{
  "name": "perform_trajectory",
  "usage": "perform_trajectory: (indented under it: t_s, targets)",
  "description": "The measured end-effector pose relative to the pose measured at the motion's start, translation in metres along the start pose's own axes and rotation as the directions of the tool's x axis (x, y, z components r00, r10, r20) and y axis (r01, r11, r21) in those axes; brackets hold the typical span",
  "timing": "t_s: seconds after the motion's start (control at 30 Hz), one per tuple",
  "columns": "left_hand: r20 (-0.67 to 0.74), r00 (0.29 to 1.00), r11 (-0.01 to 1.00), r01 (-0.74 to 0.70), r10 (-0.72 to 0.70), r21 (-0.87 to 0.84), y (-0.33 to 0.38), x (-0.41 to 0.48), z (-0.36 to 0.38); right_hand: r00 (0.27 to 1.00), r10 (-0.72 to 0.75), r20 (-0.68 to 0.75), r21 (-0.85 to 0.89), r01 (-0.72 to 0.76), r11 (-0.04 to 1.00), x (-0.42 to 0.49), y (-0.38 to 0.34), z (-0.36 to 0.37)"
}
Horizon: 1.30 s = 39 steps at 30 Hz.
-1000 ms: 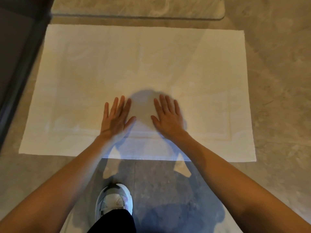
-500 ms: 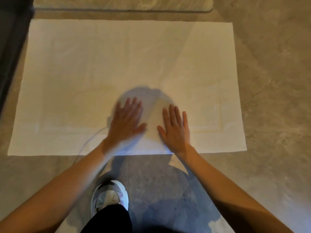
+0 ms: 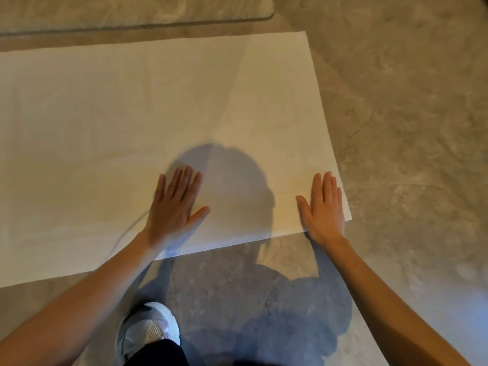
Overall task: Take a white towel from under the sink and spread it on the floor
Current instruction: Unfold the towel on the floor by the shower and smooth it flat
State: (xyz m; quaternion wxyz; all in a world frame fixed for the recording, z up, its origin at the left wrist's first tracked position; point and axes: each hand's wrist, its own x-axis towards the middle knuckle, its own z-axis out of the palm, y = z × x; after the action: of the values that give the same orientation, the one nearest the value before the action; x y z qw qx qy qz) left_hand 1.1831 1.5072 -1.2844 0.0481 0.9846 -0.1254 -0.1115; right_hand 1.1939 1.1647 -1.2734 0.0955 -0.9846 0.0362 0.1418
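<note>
The white towel (image 3: 132, 128) lies spread flat on the marbled floor (image 3: 409, 128). Both palms press on its near edge, fingers straight, gripping nothing — the left hand (image 3: 175, 207) mid-edge, the right hand (image 3: 323, 207) at the near right corner. A sneaker (image 3: 149, 331) stands below.

Towel (image 3: 132, 128) lies flat on the floor (image 3: 409, 128), running off frame on the left; its right edge and near-right corner are in view. Left hand (image 3: 174, 207) palm-down on the towel near its near edge, about mid-frame. Right hand (image 3: 324, 207) palm-down on the near-right corner, just inside the right edge, well apart from the left. Shoe (image 3: 148, 331) on bare floor nearer than the towel, below the left hand. Beyond the towel's far edge, a raised ledge (image 3: 132, 11), a strip of floor between.
</note>
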Motion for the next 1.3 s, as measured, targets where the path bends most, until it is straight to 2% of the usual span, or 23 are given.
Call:
perform_trajectory:
  t_s: [0.1, 0.23, 0.4, 0.53, 0.7, 0.87, 0.97, 1.1, 1.3]
  targets:
    - [-0.024, 0.999, 0.999, -0.031, 0.031, -0.024, 0.011, 0.016, -0.009, 0.997, -0.063, -0.032, 0.010, 0.064, 0.998, 0.014, -0.015, -0.012]
    - [-0.060, 0.992, 0.994, -0.111, 0.110, -0.012, 0.040, 0.065, -0.025, 0.980, -0.195, 0.034, -0.019, 0.196, 0.980, 0.050, -0.037, -0.014]
    - [-0.031, 0.987, 0.987, -0.160, 0.161, 0.020, 0.050, 0.123, -0.028, 0.973, -0.209, 0.100, -0.071, 0.216, 0.974, 0.090, -0.032, -0.021]
    - [-0.011, 0.985, 0.984, -0.175, 0.175, 0.021, 0.043, 0.139, -0.019, 0.966, -0.241, 0.089, -0.074, 0.248, 0.966, 0.092, -0.014, -0.026]
    - [-0.023, 0.979, 0.979, -0.204, 0.204, 0.010, 0.040, 0.140, -0.017, 0.998, -0.047, 0.040, -0.030, 0.048, 0.998, 0.093, 0.003, -0.035]
    - [-0.059, 0.944, 0.946, -0.320, 0.323, 0.058, 0.042, 0.158, -0.032, 0.976, -0.217, 0.009, -0.049, 0.218, 0.975, 0.124, -0.032, -0.049]
    - [-0.037, 0.956, 0.956, -0.290, 0.291, 0.047, 0.043, 0.182, -0.043, 0.966, -0.254, 0.048, -0.064, 0.256, 0.964, 0.145, -0.053, -0.050]
    - [-0.012, 0.971, 0.971, -0.240, 0.240, 0.025, 0.038, 0.209, -0.046, 0.973, -0.201, 0.109, -0.110, 0.213, 0.971, 0.158, -0.043, -0.052]
    - [-0.049, 0.991, 0.992, -0.127, 0.128, 0.017, 0.012, 0.244, -0.051, 0.991, -0.115, 0.069, -0.159, 0.125, 0.979, 0.169, -0.020, -0.070]
